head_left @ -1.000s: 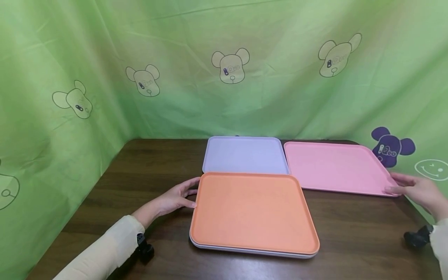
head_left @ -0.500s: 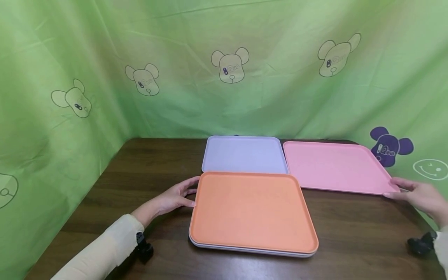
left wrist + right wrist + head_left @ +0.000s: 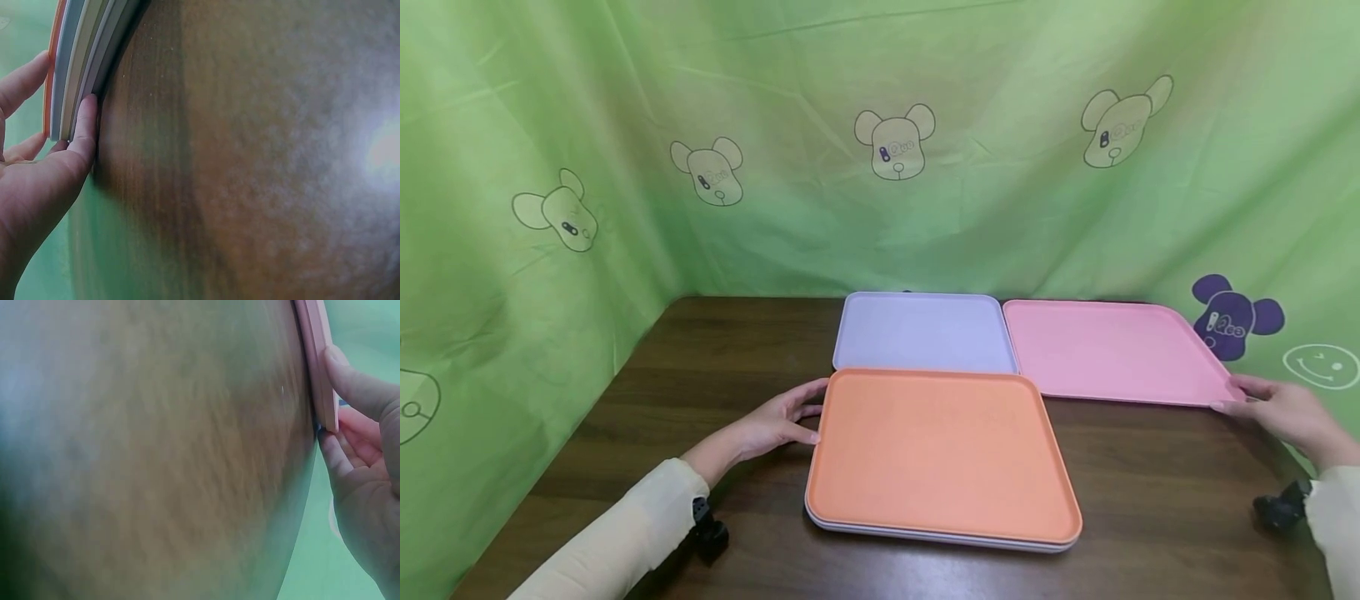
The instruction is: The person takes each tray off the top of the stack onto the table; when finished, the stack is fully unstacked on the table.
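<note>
An orange tray [image 3: 940, 454] tops a stack of several trays, whose pale grey, cream and lilac edges [image 3: 84, 56] show in the left wrist view. My left hand [image 3: 767, 427] rests against the stack's left side. Its thumb touches the orange rim, and another finger reaches low beside the tabletop. Farther right lies a pink tray [image 3: 1120, 350], its rim looking layered in the right wrist view. At its near right corner, my right hand [image 3: 1285, 417] pinches the edge between thumb and fingers. A lavender tray [image 3: 925, 333] lies behind the orange one, its right side against the pink tray.
Everything lies on a dark brown wooden table [image 3: 715, 350]. Green cloth [image 3: 775, 242] printed with bear heads hangs behind and along both sides, close to the table's edges. The right hand is near the cloth. A black wrist device [image 3: 707, 533] sits below each sleeve.
My right hand has pushed the pink tray slightly back and left, closing the gap to the lavender tray and levelling its far edge with it. The left hand and the orange stack stay put.
</note>
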### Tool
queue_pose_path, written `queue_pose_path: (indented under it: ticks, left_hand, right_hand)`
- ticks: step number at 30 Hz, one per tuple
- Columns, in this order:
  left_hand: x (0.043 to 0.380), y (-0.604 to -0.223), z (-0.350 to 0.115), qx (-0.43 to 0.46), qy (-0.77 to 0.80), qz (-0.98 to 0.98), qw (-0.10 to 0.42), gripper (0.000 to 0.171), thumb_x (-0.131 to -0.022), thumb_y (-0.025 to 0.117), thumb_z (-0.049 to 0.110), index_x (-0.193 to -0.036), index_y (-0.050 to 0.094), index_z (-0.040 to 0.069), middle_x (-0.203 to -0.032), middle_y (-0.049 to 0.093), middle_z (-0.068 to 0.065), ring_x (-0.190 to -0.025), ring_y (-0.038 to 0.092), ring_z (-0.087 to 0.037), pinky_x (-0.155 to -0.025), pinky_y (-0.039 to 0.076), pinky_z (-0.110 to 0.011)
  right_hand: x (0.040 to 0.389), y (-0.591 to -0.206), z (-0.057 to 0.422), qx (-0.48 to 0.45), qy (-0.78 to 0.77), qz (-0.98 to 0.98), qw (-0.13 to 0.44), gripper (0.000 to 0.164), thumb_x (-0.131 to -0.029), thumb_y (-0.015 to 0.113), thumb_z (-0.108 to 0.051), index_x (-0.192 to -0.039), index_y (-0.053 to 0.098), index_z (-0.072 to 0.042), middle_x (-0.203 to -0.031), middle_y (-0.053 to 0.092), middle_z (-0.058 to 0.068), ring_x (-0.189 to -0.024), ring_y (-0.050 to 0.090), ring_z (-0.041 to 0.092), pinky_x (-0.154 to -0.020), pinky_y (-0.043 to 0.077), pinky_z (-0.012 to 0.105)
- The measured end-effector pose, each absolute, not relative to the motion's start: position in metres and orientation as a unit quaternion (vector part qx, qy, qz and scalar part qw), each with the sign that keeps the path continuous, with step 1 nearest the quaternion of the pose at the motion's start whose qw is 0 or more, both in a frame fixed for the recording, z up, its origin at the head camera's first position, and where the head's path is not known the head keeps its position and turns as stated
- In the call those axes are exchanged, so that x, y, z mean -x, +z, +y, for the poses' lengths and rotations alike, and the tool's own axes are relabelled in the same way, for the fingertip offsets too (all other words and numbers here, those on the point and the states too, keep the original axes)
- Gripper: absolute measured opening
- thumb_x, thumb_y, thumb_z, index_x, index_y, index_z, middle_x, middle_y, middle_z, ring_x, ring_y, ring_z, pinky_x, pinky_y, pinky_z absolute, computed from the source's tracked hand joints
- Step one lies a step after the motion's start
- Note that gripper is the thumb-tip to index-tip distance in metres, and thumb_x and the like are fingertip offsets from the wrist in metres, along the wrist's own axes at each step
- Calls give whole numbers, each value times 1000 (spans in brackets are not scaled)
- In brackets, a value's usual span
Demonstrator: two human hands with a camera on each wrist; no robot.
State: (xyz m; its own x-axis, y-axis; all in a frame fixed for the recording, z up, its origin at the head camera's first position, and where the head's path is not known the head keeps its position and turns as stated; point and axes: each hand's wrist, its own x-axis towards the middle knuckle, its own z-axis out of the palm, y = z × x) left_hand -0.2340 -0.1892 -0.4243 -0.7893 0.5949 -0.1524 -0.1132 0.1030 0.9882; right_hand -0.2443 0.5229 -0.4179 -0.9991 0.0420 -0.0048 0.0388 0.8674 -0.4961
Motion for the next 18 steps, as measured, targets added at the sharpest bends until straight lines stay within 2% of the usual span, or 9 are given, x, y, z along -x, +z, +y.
queue_pose_path:
  ticks: [18]
  left_hand:
    - [234, -426, -192, -187, 644, 691, 270, 90, -84, 73, 1, -155, 17, 7, -159, 19, -15, -139, 28, -37, -97, 45, -37]
  right_hand:
    - [262, -418, 513, 37, 271, -962, 3, 73, -97, 57, -35, -134, 30, 23, -130, 25, 50, -113, 32, 66, -89, 30, 70]
